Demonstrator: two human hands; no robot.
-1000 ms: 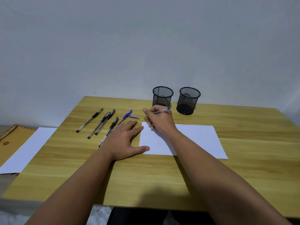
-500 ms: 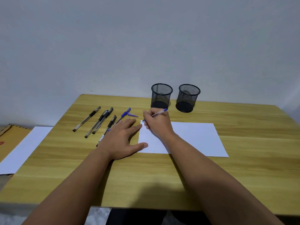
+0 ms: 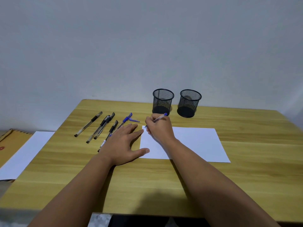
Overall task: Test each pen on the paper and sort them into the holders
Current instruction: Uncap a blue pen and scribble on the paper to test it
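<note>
Right hand (image 3: 159, 128), fingers curled around a slim clear pen with a blue end cap (image 3: 158, 119), pressed its tip to the far left corner of a smooth white sheet of paper (image 3: 196, 143), where a faint blue mark showed. Left hand (image 3: 123, 145) lay flat with fingers straight and spread, thumb on the sheet's left edge, on the yellow wood-grain table (image 3: 246, 177). Just left of it lay four clear black-gripped pens (image 3: 100, 126) and a blue-capped pen (image 3: 126, 119), all slanted the same way. Two round black wire-mesh holders (image 3: 163, 101) stood side by side behind the paper.
</note>
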